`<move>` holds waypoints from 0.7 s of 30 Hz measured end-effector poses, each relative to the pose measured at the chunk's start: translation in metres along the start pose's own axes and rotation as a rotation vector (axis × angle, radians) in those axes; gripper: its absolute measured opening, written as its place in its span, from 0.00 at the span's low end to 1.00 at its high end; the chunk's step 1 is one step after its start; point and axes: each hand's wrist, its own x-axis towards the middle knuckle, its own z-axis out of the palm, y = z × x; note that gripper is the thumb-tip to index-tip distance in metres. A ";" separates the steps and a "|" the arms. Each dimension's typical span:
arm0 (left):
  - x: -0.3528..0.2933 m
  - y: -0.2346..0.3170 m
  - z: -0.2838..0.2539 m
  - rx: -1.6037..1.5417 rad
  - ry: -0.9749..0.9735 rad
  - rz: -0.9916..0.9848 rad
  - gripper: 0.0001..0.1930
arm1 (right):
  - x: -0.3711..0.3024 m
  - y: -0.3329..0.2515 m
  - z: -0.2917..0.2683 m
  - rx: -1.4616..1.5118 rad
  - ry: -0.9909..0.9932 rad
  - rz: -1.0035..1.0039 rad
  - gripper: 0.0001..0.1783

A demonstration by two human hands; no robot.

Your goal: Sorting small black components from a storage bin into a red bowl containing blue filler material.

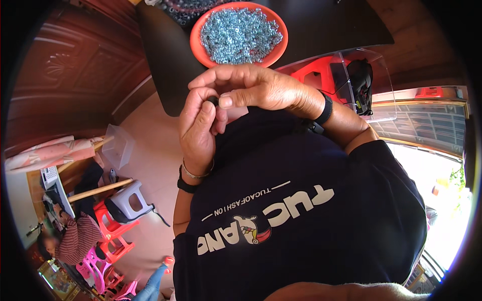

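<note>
In front of my shirt both hands meet around a small dark round piece (213, 101). My left hand (197, 123) is closed, its thumb and fingertips pinching the piece from the left. My right hand (253, 86) comes in from the right, thumb tip pressed to the same piece and fingers curled over the top. Fingers cover much of the piece, so its exact kind cannot be told. Just beyond my hands, a round orange-red plate (195, 44) holds a heap of small shiny bluish metal parts (241, 36).
The plate stands on a dark table (331, 30). A patterned bag or bundle (188, 11) lies behind it. At right is a clear plastic box (384, 90) beside a red stool (321, 72). Grey (133, 203) and red stools (113, 226) and a seated person (78, 238) are at lower left.
</note>
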 end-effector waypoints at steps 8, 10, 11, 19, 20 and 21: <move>0.003 -0.002 0.006 0.005 0.043 0.031 0.12 | 0.001 -0.007 0.002 -0.131 0.093 0.065 0.23; 0.004 -0.002 0.005 -0.028 0.028 0.075 0.12 | 0.000 -0.002 -0.001 -0.039 0.002 -0.065 0.22; 0.007 -0.003 0.004 -0.083 0.078 0.048 0.12 | -0.003 -0.004 0.000 -0.043 0.053 -0.030 0.23; 0.016 0.000 0.010 -0.203 0.060 -0.094 0.12 | 0.000 -0.024 0.000 -1.084 0.297 -0.516 0.15; 0.017 0.002 0.011 -0.205 0.052 -0.084 0.12 | -0.001 -0.028 0.000 -1.171 0.284 -0.516 0.14; 0.018 0.003 0.011 -0.210 0.052 -0.082 0.12 | -0.001 -0.033 0.001 -1.257 0.269 -0.516 0.13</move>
